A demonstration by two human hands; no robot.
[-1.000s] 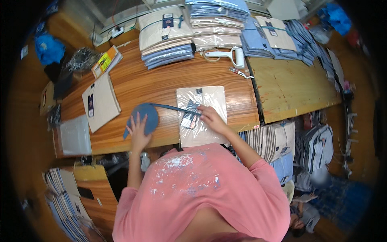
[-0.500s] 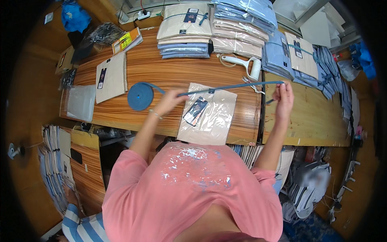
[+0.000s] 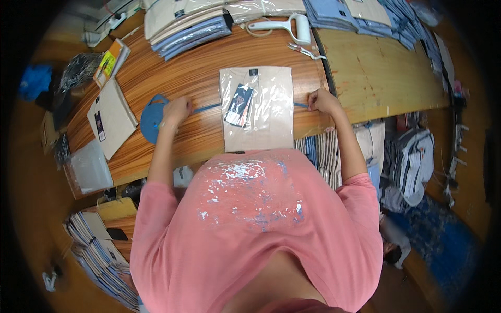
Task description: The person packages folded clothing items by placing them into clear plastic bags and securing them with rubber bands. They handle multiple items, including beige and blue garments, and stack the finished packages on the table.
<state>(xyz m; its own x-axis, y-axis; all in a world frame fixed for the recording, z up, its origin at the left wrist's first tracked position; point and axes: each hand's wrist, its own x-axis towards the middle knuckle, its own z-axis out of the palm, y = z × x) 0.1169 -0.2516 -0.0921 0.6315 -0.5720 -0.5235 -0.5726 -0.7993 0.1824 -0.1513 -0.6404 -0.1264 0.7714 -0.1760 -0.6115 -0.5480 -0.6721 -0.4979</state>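
Blue strip (image 3: 207,108) running under a bagged beige garment (image 3: 271,112)

The left hand (image 3: 177,109) is closing its fingers on the blue strip just beside its coil (image 3: 150,124), and the right hand (image 3: 322,101) is pinching the strip on the far side of the bag. Neither hand is touching the bagged beige garment itself. It is lying flat between them, at the near edge of the wood-grain table (image 3: 193,62), with its dark hang tag (image 3: 240,104) facing up under the clear plastic. The strip is showing at both sides of the bag but not across its top, so it is evidently passing beneath. Whether the left hand is also touching the coil, I cannot tell.

The step in hand seems to be setting the strip crosswise under the garment, and it is looking nearly done: a short length is showing at the right, a somewhat longer one at the left. From here, the next move is probably calling for a steady grip on the right end and enough slack off the coil to bring both sides over the top without skewing the slippery plastic.

Well apart from the hands, a white lint roller (image 3: 301,29) is lying near the back of the table, with a pair of snips (image 3: 307,51) just in front of it.
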